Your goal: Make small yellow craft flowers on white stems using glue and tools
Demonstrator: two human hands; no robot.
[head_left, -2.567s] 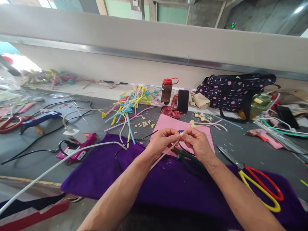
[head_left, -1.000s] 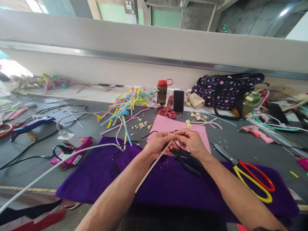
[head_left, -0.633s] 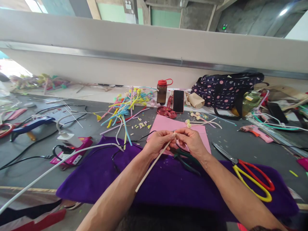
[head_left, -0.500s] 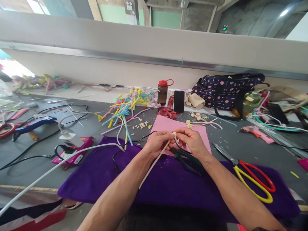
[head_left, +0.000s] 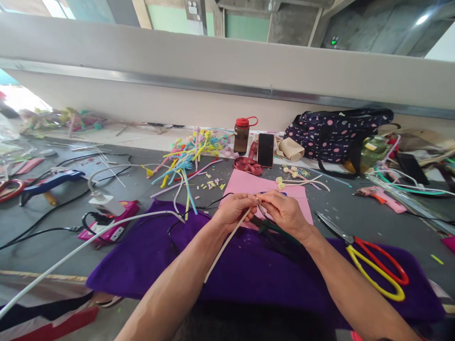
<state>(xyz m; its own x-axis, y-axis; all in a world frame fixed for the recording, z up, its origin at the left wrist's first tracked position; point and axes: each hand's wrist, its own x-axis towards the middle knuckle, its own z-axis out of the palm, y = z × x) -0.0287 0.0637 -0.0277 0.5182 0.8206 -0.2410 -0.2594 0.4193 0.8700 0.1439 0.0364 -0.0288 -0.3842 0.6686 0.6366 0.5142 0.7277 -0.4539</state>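
Note:
My left hand (head_left: pixel 236 210) pinches a cream pipe cleaner (head_left: pixel 224 247) near its upper end. The stem slants down and left over the purple cloth (head_left: pixel 241 274). Against the left fingertips, my right hand (head_left: pixel 286 212) is closed in a pinch at that same end. The fingers cover most of the tip, so its shape is hidden. A pink sheet (head_left: pixel 236 182) lies beneath and behind both hands. Below the right hand rests a dark green and black tool (head_left: pixel 279 237), partly covered and blurred into the cloth.
Red and yellow scissors (head_left: pixel 378 265) lie at right. Coloured pipe cleaners (head_left: pixel 194 151) are heaped behind my left hand. A bottle (head_left: pixel 241 137), phone (head_left: pixel 266 150) and dark bag (head_left: pixel 323 139) stand behind. A pink glue gun (head_left: pixel 382 196) lies right; a pink power strip (head_left: pixel 122 225) left.
My right hand's fingers have curled in more over the stem's upper end, hiding the cream tip that showed before. My left hand has stayed nearly in place.

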